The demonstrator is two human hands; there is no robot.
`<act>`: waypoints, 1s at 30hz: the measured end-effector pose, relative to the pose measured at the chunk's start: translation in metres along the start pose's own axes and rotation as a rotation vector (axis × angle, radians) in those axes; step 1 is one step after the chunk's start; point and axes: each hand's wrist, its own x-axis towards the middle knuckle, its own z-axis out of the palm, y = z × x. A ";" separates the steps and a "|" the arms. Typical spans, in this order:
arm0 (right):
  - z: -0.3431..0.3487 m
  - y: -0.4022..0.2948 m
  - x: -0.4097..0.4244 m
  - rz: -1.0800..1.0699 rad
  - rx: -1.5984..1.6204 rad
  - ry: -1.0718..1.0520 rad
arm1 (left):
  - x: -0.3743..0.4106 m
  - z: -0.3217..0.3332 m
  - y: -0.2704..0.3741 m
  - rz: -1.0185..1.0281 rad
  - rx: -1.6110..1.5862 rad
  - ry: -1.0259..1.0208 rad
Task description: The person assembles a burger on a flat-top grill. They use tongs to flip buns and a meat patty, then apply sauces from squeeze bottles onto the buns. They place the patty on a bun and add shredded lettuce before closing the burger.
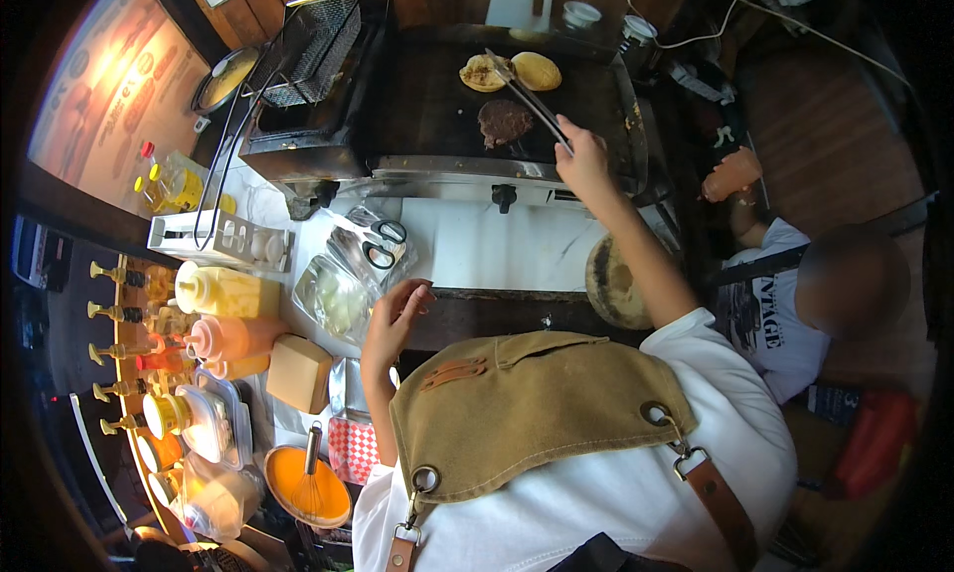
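Metal tongs (pixel 533 104) are held in my right hand (pixel 583 154) above the flat-top griddle (pixel 417 117). Their tips lie over a browned bun half (pixel 483 75); whether they grip it I cannot tell. Another bun half (pixel 538 71) lies right beside it, dome side up. Nearer to me a dark meat patty (pixel 504 123) rests on the griddle. My left hand (pixel 402 307), fingers apart and holding nothing, hovers by the counter's front edge, close to black-handled scissors (pixel 384 244) and a clear plastic bag (pixel 332 292).
A fryer with a wire basket (pixel 313 58) stands left of the griddle. Sauce bottles (pixel 227 290), a whisk (pixel 309 482) in a bowl of orange sauce (pixel 279 471) and a round wooden board (pixel 615 285) are around me. A person (pixel 775 304) is at the right, one hand on an orange object.
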 end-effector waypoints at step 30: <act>-0.099 -0.020 -0.047 -0.004 -0.704 -0.114 | 0.005 0.003 -0.002 0.004 0.009 -0.001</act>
